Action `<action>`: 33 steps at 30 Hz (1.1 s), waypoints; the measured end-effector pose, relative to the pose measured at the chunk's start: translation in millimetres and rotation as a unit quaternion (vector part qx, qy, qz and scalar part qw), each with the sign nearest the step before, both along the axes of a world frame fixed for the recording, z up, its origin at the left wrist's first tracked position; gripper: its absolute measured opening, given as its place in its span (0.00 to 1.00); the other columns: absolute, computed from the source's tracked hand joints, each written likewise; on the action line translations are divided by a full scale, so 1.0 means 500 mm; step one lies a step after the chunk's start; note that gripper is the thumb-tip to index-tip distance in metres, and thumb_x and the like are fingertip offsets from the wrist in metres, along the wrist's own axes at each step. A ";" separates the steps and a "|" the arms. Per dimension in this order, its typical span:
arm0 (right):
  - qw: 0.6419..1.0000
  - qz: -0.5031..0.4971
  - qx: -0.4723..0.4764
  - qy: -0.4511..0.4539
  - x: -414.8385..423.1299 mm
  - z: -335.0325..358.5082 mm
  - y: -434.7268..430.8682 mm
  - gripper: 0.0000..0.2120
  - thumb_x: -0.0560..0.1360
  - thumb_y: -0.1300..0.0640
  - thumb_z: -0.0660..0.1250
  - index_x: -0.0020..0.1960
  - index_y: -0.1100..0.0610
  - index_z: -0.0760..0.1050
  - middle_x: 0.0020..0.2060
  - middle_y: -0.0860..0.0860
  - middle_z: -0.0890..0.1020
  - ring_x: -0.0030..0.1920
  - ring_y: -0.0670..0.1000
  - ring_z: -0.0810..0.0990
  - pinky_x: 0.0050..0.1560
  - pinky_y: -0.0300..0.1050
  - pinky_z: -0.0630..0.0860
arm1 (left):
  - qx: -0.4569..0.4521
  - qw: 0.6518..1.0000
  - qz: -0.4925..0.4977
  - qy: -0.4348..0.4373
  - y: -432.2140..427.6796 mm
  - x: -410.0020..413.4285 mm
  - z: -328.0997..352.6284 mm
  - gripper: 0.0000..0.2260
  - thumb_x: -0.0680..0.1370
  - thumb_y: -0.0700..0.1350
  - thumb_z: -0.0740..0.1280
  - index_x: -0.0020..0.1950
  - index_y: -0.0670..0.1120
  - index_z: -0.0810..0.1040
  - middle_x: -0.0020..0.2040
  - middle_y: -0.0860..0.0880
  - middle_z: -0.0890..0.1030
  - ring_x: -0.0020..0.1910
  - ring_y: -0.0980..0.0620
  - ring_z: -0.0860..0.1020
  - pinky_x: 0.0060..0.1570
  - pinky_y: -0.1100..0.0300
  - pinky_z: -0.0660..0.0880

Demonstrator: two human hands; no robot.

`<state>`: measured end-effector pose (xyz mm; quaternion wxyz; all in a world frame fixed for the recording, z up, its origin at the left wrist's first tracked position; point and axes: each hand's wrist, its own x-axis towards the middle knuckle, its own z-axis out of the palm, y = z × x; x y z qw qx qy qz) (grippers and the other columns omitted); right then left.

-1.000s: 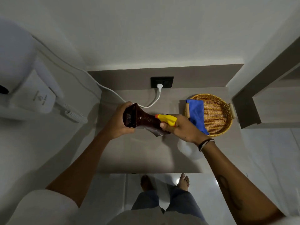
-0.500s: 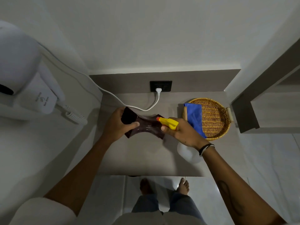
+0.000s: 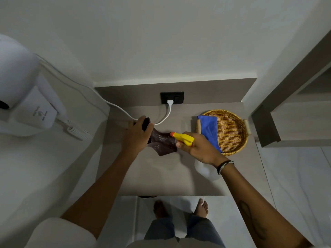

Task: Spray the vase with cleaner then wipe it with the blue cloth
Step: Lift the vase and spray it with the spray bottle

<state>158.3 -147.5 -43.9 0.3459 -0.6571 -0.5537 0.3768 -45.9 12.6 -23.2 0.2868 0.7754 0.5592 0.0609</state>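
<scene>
Landmark: counter. Wicker basket sits at its far right, blue cloth draped over the basket's left rim, untouched. Vase is held on its side above the counter's middle, dark and glossy. Left hand has fingers wrapped tight round the vase's neck end. Right hand is clenched on the spray bottle, yellow nozzle almost touching the flared end. Spray step, I'd say: back the nozzle off slightly, rotate the vase between squirts, keep mist off the wall socket.
</scene>
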 end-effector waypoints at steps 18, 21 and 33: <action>0.998 0.037 -0.028 -0.033 -0.024 -0.022 0.025 0.20 0.84 0.47 0.67 0.70 0.58 0.79 0.48 0.46 0.83 0.45 0.42 0.81 0.47 0.39 0.76 | -0.072 0.995 -0.069 0.016 0.009 -0.051 0.000 0.52 0.65 0.79 0.70 0.83 0.57 0.60 0.82 0.45 0.63 0.81 0.38 0.64 0.76 0.37 0.68; 0.999 0.027 -0.024 -0.030 -0.011 -0.026 0.015 0.21 0.84 0.47 0.67 0.72 0.58 0.77 0.49 0.48 0.83 0.48 0.46 0.82 0.49 0.46 0.81 | -0.090 0.984 -0.135 0.069 0.021 -0.065 -0.004 0.66 0.59 0.72 0.77 0.88 0.54 0.46 0.88 0.46 0.51 0.86 0.37 0.52 0.81 0.35 0.59; 0.998 -0.003 -0.019 -0.056 0.008 -0.017 -0.001 0.09 0.83 0.49 0.70 0.49 0.36 0.74 0.34 0.35 0.77 0.39 0.31 0.79 0.38 0.29 0.72 | 0.013 1.000 -0.024 0.003 0.017 -0.037 0.025 0.33 0.65 0.62 0.83 0.63 0.46 0.80 0.53 0.51 0.83 0.51 0.51 0.82 0.44 0.61 0.75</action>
